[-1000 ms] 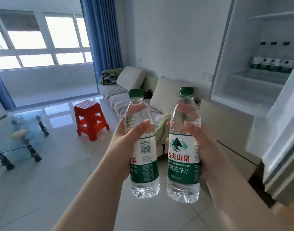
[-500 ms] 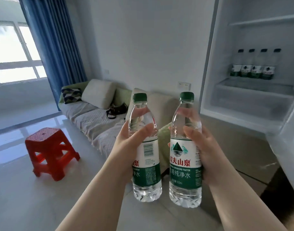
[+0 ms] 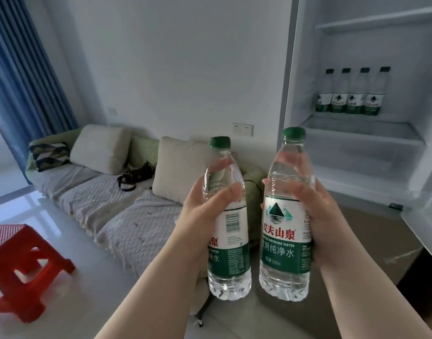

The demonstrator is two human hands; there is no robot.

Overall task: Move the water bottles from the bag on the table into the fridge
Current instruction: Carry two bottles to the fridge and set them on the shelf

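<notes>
Two water bottles up in front of the camera, both upright and side by side with a narrow gap between them. The left bottle (image 3: 228, 236) shows its barcode, and the left hand (image 3: 200, 223) has fingers and thumb wrapped firmly round its upper body, thumb across the front. The right bottle (image 3: 287, 231), mountain logo facing us, sits a touch higher, and the right hand (image 3: 325, 216) grips it the same way, fingers curled round the back and thumb laid over the top of the label. Green caps on both, both full. Just beyond the right bottle is the fridge (image 3: 305, 69), open and white inside, with a row of four bottles (image 3: 348, 94) standing shoulder to shoulder at the back of a shelf (image 3: 357, 130). Off to the left, a sofa (image 3: 99, 199) runs along the wall with pale cushions and a black bag (image 3: 134, 176) lying on the seat. A wall socket (image 3: 243, 128) sits above it, a red stool (image 3: 21, 260) stands on the shiny floor, and a blue curtain (image 3: 21, 69) hangs at far left.
</notes>
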